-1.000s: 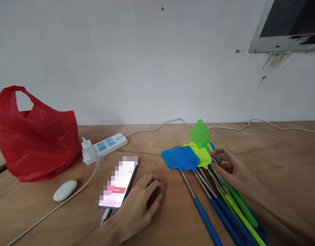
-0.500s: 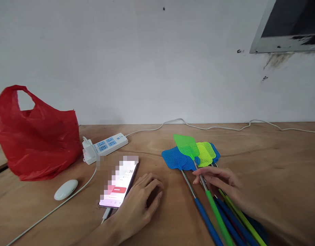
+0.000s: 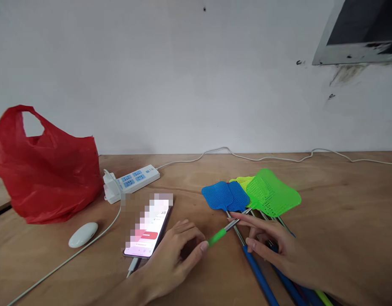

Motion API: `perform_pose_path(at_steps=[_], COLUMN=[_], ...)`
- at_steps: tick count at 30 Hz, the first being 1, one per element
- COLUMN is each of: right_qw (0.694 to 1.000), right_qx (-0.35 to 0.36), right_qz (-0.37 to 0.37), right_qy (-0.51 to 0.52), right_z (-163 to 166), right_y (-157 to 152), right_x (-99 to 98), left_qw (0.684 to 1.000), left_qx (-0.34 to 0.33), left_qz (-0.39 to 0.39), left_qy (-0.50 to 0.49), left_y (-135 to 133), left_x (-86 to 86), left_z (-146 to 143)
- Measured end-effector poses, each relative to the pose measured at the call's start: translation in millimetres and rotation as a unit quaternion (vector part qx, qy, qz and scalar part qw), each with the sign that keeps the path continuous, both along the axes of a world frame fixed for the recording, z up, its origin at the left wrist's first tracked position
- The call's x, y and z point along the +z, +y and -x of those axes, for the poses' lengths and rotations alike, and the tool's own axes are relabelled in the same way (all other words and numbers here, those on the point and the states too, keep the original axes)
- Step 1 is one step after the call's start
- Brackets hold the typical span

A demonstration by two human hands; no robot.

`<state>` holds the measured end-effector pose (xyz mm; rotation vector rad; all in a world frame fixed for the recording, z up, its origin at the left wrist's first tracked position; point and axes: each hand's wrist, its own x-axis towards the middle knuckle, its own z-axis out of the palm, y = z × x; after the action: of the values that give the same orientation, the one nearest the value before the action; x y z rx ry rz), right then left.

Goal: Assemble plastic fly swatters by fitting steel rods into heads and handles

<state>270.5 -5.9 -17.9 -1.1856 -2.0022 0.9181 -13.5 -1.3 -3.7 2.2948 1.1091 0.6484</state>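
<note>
A bright green fly swatter (image 3: pixel 274 193) slants down to the left, its mesh head over the others and its green grip reaching my left hand (image 3: pixel 175 259). My left thumb and fingers close on that grip; its end is hidden in the hand. My right hand (image 3: pixel 272 246) has its index finger stretched against the metal shaft, the thumb apart and the other fingers loosely bent. Under and beside it lie two blue fly swatters (image 3: pixel 217 195) with overlapping heads and a yellow fly swatter (image 3: pixel 242 182). More handles run beneath my right hand, partly hidden.
A lit phone (image 3: pixel 151 229), partly pixelated, lies beside my left hand with a cable plugged in. Behind it are a white power strip (image 3: pixel 140 178) and a red plastic bag (image 3: pixel 52 170). A white oval object (image 3: pixel 83 234) lies at the left. A thin cord (image 3: pixel 262 158) runs along the wall.
The green swatter has swung round: its head moved right and its grip moved left to my left hand, which has closed on it. My right hand has shifted slightly left and down.
</note>
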Motion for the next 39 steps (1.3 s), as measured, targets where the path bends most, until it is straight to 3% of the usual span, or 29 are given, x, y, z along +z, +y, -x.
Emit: perform_pose_path(at_steps=[6, 11, 18, 22, 25, 29, 35, 39], right_qw=[0.998, 0.999, 0.987, 0.948, 0.913, 0.902, 0.923, 0.918], right_qx=[0.050, 0.022, -0.019, -0.059, -0.044, 0.027, 0.080, 0.097], right_qz=[0.021, -0.010, -0.158, -0.293, -0.345, -0.319, -0.222, -0.240], right_qy=[0.012, 0.021, -0.027, -0.113, -0.215, -0.289, -0.305, -0.301], right_z=[2.1, 6.2, 11.5, 8.8, 3.2, -2.2, 3.5, 9.9], right_y=[-3.0, -0.5, 1.4, 8.7, 16.9, 27.5, 32.1, 29.1], right_x=[-6.9, -5.7, 16.0, 15.3, 16.1, 24.2, 33.2, 34.5], left_qw=[0.999, 0.998, 0.992, 0.991, 0.993, 0.993, 0.988, 0.980], left_qx=[0.001, 0.023, 0.035, 0.029, 0.031, 0.020, -0.009, -0.025], left_qz=[0.018, 0.029, -0.021, -0.032, -0.016, -0.005, -0.008, -0.006], left_qy=[0.037, 0.051, 0.121, 0.127, 0.117, 0.117, 0.155, 0.195], left_y=[-0.9, 0.0, 3.3, 5.6, 5.0, 1.3, -1.5, -1.9], left_x=[-6.4, -8.7, -15.5, -15.0, -11.5, -5.6, -0.6, 10.6], left_z=[-1.5, 0.5, 5.2, 7.0, 9.1, 13.2, 15.2, 9.6])
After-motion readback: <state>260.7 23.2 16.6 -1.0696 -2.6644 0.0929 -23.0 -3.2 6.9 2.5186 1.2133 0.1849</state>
